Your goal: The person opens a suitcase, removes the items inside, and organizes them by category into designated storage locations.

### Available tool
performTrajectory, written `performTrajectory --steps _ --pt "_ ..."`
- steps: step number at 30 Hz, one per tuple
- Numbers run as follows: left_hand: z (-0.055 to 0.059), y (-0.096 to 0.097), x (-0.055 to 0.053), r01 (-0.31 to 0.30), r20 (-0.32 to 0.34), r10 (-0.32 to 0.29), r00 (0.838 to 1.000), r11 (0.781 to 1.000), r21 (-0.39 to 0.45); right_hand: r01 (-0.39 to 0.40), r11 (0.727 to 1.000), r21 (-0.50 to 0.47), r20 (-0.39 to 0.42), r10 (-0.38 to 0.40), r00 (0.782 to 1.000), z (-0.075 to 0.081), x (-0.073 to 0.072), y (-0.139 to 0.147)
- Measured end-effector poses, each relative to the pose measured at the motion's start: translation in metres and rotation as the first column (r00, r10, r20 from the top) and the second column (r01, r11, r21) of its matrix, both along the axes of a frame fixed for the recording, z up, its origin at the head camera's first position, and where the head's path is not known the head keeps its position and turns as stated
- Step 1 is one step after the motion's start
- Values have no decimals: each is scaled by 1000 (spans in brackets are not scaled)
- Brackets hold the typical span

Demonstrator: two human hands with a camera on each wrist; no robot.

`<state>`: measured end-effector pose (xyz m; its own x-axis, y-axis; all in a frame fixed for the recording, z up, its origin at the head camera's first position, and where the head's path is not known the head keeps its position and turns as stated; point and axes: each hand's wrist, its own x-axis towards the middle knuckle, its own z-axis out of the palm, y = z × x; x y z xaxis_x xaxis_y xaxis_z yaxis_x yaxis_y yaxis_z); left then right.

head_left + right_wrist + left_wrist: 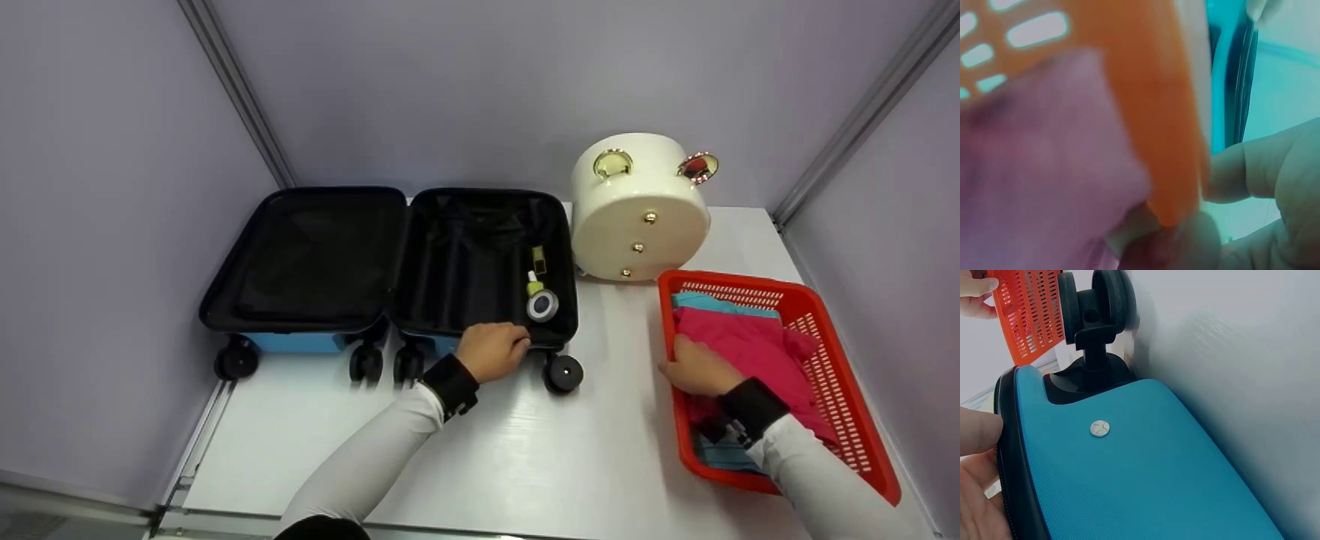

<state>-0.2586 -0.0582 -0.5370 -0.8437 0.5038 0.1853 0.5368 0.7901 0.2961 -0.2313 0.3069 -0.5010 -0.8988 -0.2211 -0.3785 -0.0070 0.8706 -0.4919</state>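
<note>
A blue suitcase with black lining lies spread out on the white table, its left half [322, 262] beside its right half [457, 285]. My left hand [491, 351] grips the near rim of the right half; the left wrist view shows thumb and fingers around the black zipped edge [1022, 478]. On the right, my right hand [701, 366] holds the left rim of a red plastic basket [844, 360], the wall between thumb and fingers in the right wrist view. Folded pink cloth [750, 345] and teal cloth [724, 304] lie inside the basket.
The suitcase's right half holds a round silver-rimmed container [542, 306], a small yellow-green bottle [534, 285] and a small gold-and-black item [538, 259]. Behind the basket stands a round cream case [637, 210] with gold ears. Black wheels [562, 373] stick out at the front. Walls enclose the table.
</note>
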Motion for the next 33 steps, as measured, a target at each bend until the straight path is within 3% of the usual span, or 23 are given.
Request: performTrajectory --steps 16,26,33 --pt "-4 2 1 -16 2 16 1000 999 -35 58 983 171 92 -75 993 17 -12 63" --pt "-7 2 1 -19 -50 18 999 1000 -14 61 985 164 21 -65 998 18 -32 73" --pt "-7 3 1 -17 -26 16 1000 999 -29 99 974 205 28 -107 994 20 -50 72"
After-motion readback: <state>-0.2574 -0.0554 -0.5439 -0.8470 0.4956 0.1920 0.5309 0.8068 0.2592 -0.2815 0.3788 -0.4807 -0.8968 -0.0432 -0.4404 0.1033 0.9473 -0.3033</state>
